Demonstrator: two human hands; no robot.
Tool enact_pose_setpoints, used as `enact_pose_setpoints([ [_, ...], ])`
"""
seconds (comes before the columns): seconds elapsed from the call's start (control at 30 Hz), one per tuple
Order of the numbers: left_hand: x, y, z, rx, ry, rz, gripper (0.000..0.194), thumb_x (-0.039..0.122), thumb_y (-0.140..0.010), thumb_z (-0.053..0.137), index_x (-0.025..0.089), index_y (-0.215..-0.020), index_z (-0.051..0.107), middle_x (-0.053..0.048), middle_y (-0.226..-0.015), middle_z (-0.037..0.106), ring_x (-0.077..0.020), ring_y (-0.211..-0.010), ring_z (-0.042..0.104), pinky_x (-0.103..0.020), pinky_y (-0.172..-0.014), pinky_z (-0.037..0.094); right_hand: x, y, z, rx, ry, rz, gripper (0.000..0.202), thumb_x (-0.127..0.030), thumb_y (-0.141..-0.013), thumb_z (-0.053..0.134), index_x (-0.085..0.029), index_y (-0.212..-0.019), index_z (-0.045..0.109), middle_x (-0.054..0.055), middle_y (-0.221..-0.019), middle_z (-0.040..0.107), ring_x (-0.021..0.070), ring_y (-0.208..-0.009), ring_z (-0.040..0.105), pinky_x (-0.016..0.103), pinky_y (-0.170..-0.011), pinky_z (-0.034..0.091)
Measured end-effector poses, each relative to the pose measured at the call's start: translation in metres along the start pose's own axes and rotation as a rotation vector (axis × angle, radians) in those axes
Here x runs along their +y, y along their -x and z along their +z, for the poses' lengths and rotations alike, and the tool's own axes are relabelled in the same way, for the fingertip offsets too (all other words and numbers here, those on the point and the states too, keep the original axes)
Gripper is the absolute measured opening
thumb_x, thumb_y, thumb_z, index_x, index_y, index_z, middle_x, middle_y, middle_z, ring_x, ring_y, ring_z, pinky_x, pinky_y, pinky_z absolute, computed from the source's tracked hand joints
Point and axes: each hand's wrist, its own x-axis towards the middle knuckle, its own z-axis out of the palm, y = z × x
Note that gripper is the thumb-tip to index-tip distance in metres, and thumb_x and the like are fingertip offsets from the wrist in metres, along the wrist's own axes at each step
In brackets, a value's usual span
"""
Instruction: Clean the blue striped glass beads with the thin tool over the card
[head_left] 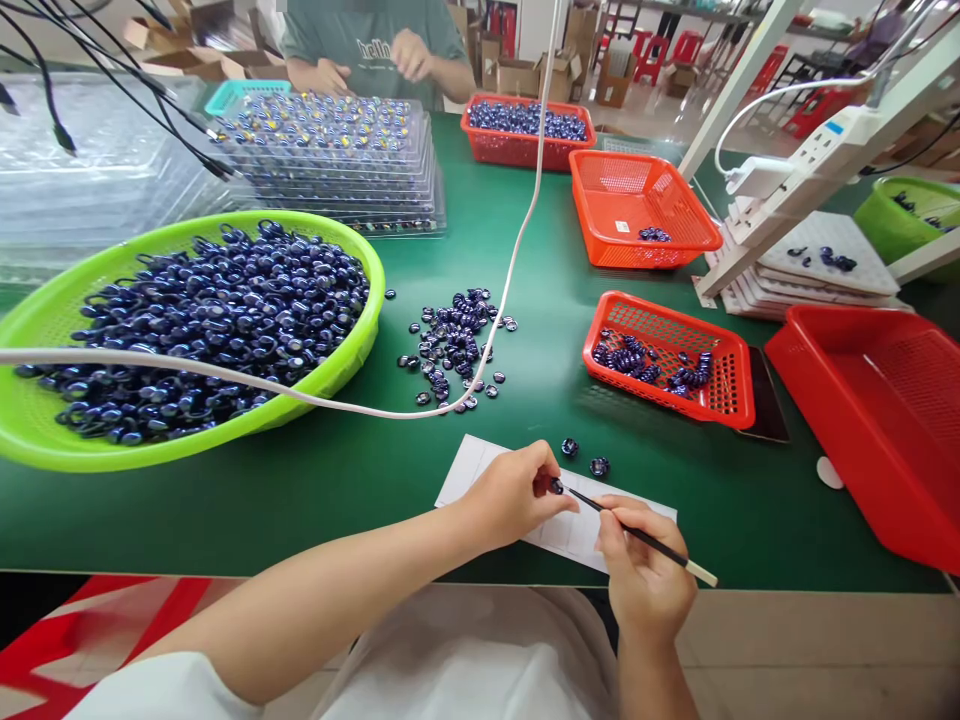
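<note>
My left hand (514, 492) is closed, pinching a small shiny dark-blue round part (556, 486) between thumb and fingers. Held like a pen in my right hand (651, 570) is a slim black stick-shaped tool (658, 545) with a pale rear end. Its tip meets or nearly meets the pinched part; the exact contact is too small to tell. Beneath both hands lies a white paper sheet (469, 468) with faint lines. Just beyond the sheet, two similar dark-blue round pieces (598, 467) rest on the green table (315, 520).
A green basket (361, 345) heaped with dark-blue pieces stands left, beside a loose pile (454, 340). Red baskets (739, 400) and a red bin (832, 430) line the right. A white cable (390, 412) crosses the table. Opposite sits another person (367, 50) behind stacked clear trays (427, 190).
</note>
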Motion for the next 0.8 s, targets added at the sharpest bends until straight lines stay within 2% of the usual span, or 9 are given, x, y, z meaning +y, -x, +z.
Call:
enact_pose_setpoints([
  [0.8, 0.0031, 0.0003, -0.0015, 0.006, -0.002, -0.035, 0.035, 0.03, -0.07, 0.084, 0.02, -0.078, 0.052, 0.008, -0.062, 0.055, -0.0102, -0.056, 0.05, -0.022, -0.054, 0.036, -0.0005, 0.0012, 0.0017, 0.007, 0.031, 0.008, 0.013, -0.015, -0.083, 0.072, -0.021, -0.093, 0.067, 0.008, -0.095, 0.076, 0.0208, -0.081, 0.074, 0.026, -0.051, 0.057],
])
